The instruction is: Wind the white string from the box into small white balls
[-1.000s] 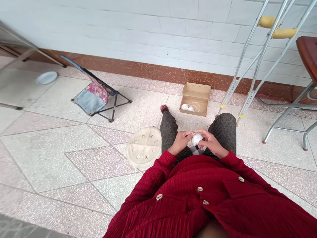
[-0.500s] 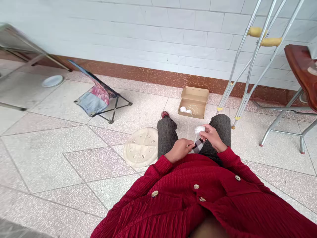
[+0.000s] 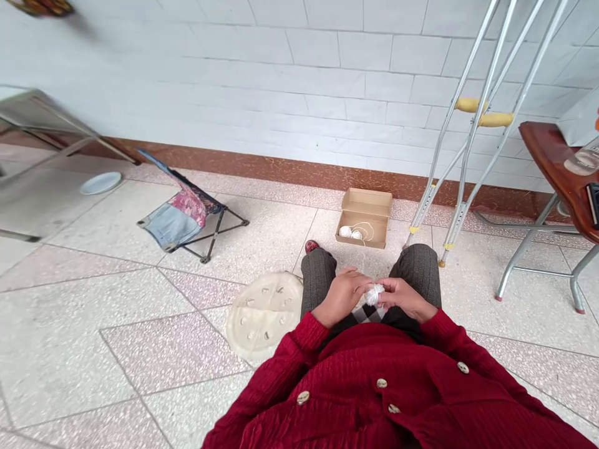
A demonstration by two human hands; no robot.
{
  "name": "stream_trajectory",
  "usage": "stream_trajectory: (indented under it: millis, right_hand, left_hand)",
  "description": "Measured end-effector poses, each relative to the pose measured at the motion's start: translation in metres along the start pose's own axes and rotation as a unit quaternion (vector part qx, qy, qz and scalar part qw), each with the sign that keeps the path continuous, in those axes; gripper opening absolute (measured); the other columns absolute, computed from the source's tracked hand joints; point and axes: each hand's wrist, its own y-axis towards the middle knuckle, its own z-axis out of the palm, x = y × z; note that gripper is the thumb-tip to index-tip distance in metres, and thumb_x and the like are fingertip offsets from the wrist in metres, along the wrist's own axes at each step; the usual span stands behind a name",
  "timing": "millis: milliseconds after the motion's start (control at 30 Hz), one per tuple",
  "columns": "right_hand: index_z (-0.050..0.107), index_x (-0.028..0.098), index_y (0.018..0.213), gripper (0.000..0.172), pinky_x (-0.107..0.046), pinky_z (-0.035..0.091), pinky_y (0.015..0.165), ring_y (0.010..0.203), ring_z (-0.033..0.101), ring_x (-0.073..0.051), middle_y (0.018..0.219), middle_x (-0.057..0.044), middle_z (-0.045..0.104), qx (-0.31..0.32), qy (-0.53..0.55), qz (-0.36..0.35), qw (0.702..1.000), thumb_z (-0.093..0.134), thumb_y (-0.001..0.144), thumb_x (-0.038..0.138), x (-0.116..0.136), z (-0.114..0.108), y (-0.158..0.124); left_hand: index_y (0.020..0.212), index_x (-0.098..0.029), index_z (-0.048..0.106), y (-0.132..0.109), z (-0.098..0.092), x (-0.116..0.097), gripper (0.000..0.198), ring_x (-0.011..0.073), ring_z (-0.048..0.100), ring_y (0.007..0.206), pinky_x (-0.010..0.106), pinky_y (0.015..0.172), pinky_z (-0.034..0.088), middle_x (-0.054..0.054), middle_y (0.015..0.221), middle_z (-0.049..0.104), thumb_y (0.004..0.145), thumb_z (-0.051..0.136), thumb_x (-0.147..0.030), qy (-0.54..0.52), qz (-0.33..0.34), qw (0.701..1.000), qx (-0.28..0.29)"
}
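A small fluffy white bundle of yarn (image 3: 374,294) is between my hands, low over my lap. My right hand (image 3: 406,299) is closed on its right side, thumb and fingers pinching it. From the left, my left hand (image 3: 344,293) meets it with closed fingertips at its edge; whatever lies inside that grip is hidden. A checked black-and-white cloth (image 3: 367,313) shows below the bundle, between my thighs. Beyond my knees, an open cardboard box (image 3: 364,219) on the floor holds white balls of yarn (image 3: 345,231) and a loose looping strand.
At my left lie a round beige mat with holes (image 3: 262,315) and a folding stool (image 3: 180,215). A white plate (image 3: 100,183) is farther left. Metal crutches (image 3: 461,168) lean on the tiled wall, beside a brown table with metal legs (image 3: 555,168) at the right.
My hands have come together around the white yarn bundle, which was held up in my right hand with a strand running down to my left. The view has tilted upward.
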Motion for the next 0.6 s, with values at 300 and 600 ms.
stream_trajectory:
  millis: [300,600]
  right_hand:
    - [0.068,0.015,0.094,0.036,-0.021,0.046,0.053,0.061,0.062,-0.011,0.077,-0.001,0.069,-0.015,0.088,-0.019,0.996,0.084,0.064,0.027,0.036,0.025,0.0]
    - [0.062,0.018,0.089,0.034,-0.024,0.046,0.054,0.062,0.058,-0.012,0.077,0.0,0.065,-0.233,0.078,-0.119,0.962,0.08,0.065,0.033,0.072,0.0,0.026]
  left_hand:
    - [0.072,-0.018,0.067,0.01,0.011,0.027,0.039,0.0143,0.058,0.075,0.027,0.09,0.045,0.0,0.068,0.065,0.1,0.044,-0.032,-0.143,-0.093,0.985,-0.033]
    - [0.063,-0.017,0.063,-0.001,0.04,0.032,0.04,0.014,0.058,0.073,0.024,0.08,0.043,0.0,0.065,0.062,0.098,0.046,-0.03,-0.15,-0.112,0.979,0.075]
